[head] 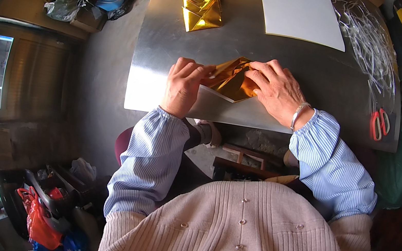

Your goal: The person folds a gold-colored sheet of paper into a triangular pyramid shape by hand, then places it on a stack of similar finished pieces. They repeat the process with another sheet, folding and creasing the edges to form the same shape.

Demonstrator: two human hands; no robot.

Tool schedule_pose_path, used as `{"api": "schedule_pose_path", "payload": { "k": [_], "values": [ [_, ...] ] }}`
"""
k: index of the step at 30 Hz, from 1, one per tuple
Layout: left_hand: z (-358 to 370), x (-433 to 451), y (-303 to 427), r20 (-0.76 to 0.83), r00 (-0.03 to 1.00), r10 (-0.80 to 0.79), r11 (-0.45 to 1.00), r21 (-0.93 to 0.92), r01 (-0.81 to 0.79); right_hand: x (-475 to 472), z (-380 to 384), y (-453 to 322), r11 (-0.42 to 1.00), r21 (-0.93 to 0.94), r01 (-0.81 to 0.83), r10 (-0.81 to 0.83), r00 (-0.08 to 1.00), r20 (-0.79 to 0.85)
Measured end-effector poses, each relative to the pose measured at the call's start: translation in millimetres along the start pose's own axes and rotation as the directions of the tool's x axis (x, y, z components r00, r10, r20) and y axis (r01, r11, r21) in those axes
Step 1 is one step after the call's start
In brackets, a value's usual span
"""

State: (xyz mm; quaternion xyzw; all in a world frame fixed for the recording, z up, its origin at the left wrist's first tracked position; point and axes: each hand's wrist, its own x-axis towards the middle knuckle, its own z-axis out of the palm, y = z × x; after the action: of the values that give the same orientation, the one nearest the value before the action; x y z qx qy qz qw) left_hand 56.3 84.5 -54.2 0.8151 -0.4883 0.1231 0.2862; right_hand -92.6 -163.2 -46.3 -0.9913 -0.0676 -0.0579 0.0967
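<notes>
My left hand (185,84) pinches the left end of a partly folded gold foil paper (233,81) over the metal-topped table (236,49). At the paper's right side, my right hand (278,88) grips it with bent fingers; the thumb lies near its lower right edge. White edging shows along the paper's lower left side. Farther back stands a row of folded gold foil pieces (202,12), nested one behind another. A stack of white sheets (303,16) lies at the back right.
A bundle of clear plastic strips (372,46) lies on the table's right side, with red-handled scissors (379,125) near the front right corner. A green plastic bag (399,170) hangs beyond that corner. Bags and a box (88,19) sit on the left, past the table.
</notes>
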Motion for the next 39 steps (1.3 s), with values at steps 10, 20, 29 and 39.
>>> {"api": "schedule_pose_path", "payload": {
  "k": [10, 20, 29, 39],
  "values": [
    [30, -23, 49, 0.067, 0.998, 0.001, 0.998, 0.058, -0.005, 2, -10, -4, 0.993, 0.117, -0.003, 0.01, 0.998, -0.066],
    [33, -24, 59, 0.084, 0.995, -0.061, 0.997, 0.047, 0.057, 3, -13, -6, 0.996, 0.084, 0.019, -0.014, 0.998, -0.067],
    [36, -6, 54, 0.094, 0.992, -0.08, 0.997, -0.014, 0.082, -2, -8, 0, 0.998, 0.066, 0.01, -0.011, 1.0, 0.011],
    [47, -2, 58, 0.171, 0.982, -0.075, 0.994, -0.067, 0.088, -3, -3, -3, 0.997, 0.072, -0.004, 0.004, 1.0, -0.005]
  ]
}}
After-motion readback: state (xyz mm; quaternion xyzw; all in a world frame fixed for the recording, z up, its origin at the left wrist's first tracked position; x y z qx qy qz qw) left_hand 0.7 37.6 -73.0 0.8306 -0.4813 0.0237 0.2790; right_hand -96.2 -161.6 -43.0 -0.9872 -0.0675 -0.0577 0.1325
